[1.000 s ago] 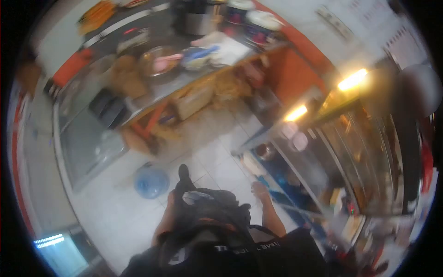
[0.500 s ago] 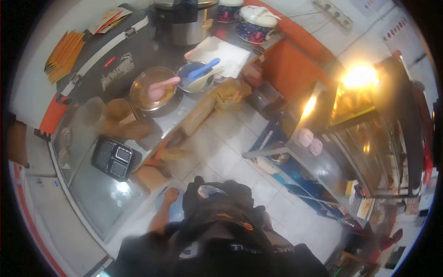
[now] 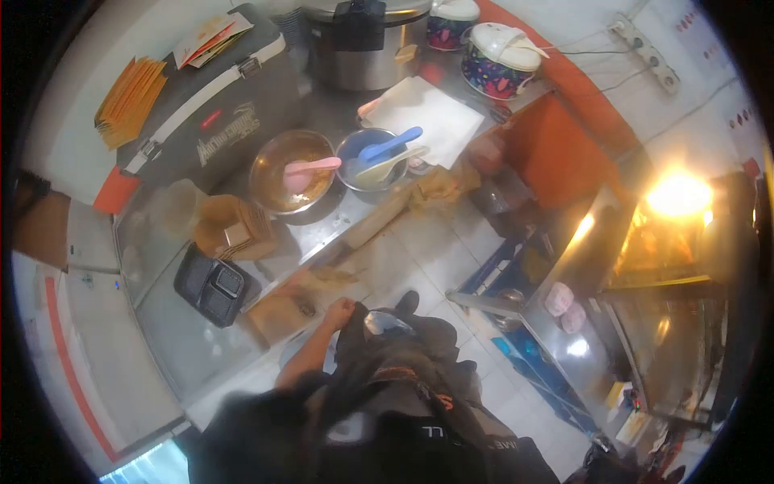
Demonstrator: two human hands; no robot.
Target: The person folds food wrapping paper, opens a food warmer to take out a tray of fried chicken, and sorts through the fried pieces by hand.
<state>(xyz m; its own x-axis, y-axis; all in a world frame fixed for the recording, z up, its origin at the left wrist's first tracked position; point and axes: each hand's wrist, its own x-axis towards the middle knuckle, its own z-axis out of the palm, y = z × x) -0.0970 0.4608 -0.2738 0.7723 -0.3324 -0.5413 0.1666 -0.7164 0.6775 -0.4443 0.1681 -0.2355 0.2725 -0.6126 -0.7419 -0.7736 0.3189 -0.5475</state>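
Now: left hand (image 3: 340,313) curled by dark clothing (image 3: 419,347), can't tell if gripping; black tray (image 3: 213,284) at its nine o'clock, pink spoon (image 3: 310,167) eleven.

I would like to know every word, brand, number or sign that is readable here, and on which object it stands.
"LL": white letters on the person's dark clothing; apparently part of a longer word.
"IME": fainter white letters on the same clothing, also apparently incomplete.
Black box with a light strap: a white logo and a small red label, too blurred to read.
Wall: small marks at the right, too small to read.
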